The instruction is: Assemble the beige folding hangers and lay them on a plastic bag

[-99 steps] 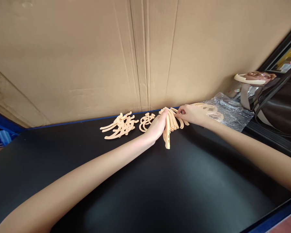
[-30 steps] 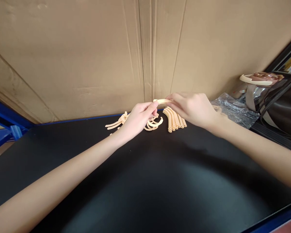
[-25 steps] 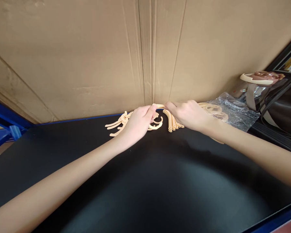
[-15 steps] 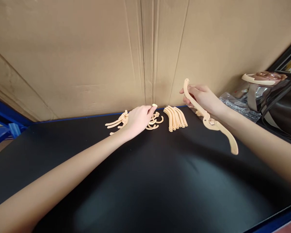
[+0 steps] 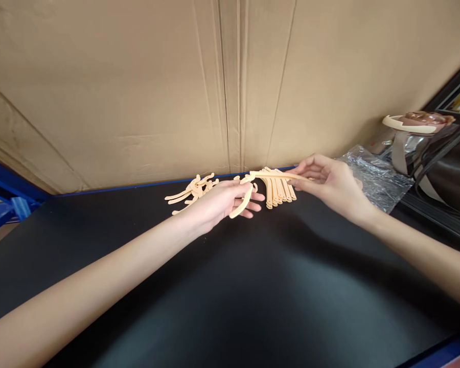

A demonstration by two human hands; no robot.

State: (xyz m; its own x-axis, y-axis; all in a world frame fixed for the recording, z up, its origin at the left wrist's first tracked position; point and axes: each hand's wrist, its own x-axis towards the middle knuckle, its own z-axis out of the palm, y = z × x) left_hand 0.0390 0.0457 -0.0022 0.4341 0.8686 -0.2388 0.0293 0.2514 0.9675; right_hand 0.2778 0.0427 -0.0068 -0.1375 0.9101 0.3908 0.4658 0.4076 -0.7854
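A beige folding clothes hanger (image 5: 270, 175) is held between my two hands, above the table. My left hand (image 5: 224, 202) grips it near its middle joint with the thumb side, while the other fingers stretch out below. One arm of the hanger hangs down across those fingers. My right hand (image 5: 325, 179) pinches the other arm, which points right, between thumb and fingers. Under and behind the hanger lies a row of curved beige hanger arms (image 5: 278, 191). Left of it is a loose pile of small beige pieces (image 5: 195, 189), partly hidden by my left hand.
The black tabletop (image 5: 230, 296) backs onto a cardboard wall (image 5: 138, 92). Crumpled clear plastic wrap (image 5: 375, 176) lies at the right, near a brown bag (image 5: 452, 174) and a strapped item with a cream rim (image 5: 410, 125). Blue frame bars (image 5: 19, 189) show at the left.
My right hand has lowered and moved the hanger left, turning it. My left hand has turned palm-up and now grips the hanger's middle; the small piece at its fingertips no longer shows separately.
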